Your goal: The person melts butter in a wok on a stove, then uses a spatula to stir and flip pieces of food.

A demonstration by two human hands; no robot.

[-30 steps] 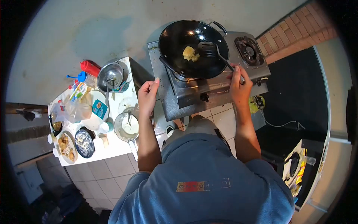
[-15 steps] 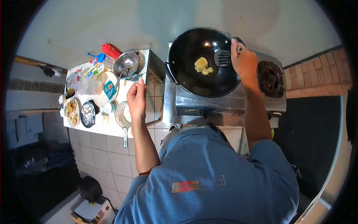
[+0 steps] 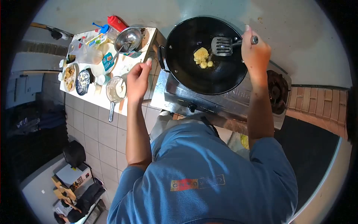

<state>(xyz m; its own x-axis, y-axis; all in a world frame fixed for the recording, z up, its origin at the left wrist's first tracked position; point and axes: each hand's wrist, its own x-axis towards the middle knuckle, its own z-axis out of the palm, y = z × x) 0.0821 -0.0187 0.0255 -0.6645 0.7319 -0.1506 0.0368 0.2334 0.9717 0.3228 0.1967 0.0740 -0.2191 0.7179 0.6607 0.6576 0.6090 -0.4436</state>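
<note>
My right hand (image 3: 256, 54) is wrapped round the handle of a black slotted spatula (image 3: 222, 46). The spatula's head is over the right part of a black wok (image 3: 227, 78), just right of a lump of yellow, batter-like food (image 3: 201, 56). Smaller rounded bits sit at the lump's near edge on the oily wok bottom. My left hand (image 3: 138, 82) is off to the wok's left, above the gap between stove and side table, fingers curled and thumb pressed against them. Nothing shows in it.
The wok stands on a steel gas stove (image 3: 179, 91); a second burner (image 3: 278, 91) is to its right. On the white side table (image 3: 89, 98) are a saucepan of white batter (image 3: 116, 89), a steel bowl (image 3: 128, 39), a red squeeze bottle (image 3: 117, 23) and a plate of fried food (image 3: 70, 76).
The head view has shifted. My right hand has moved right, and the spatula head now sits higher toward the wok's far side. My left hand stays curled beside the wok.
</note>
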